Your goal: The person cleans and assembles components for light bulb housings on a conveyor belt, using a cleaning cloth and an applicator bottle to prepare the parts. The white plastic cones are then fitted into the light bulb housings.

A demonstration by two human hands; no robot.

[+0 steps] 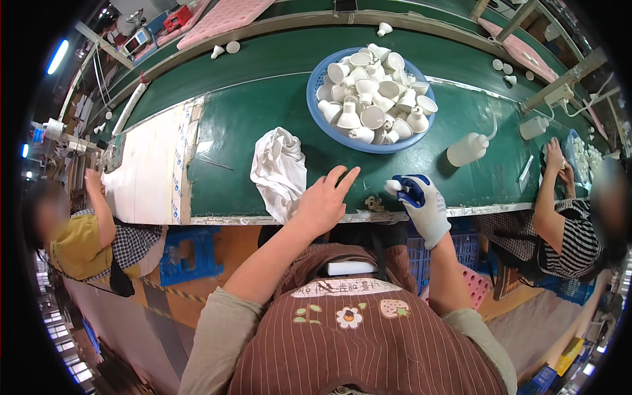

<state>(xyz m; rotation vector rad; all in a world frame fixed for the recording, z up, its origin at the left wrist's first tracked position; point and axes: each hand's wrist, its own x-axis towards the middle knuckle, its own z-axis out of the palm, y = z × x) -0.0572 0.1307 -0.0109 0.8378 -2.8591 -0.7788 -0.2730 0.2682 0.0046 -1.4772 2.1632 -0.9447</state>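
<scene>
At the near edge of the green conveyor belt (263,118), your gloved right hand (421,204) pinches a small white piece (392,187) between its fingertips. Your bare left hand (326,201) rests flat beside it, fingers spread and holding nothing, next to a crumpled white cloth (280,168). A blue basin (316,112) of white cone-shaped housings (375,95) sits just beyond, within reach.

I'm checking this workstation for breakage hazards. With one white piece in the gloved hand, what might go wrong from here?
1. The right hand holds the small white piece right above the table edge; a slip would likely drop it off the table.
2. The blue basket is heaped high with white cups, so reaching in may knock some out.
3. The left hand lies beside the white cloth, which hangs over the edge and could be dragged off.
</scene>
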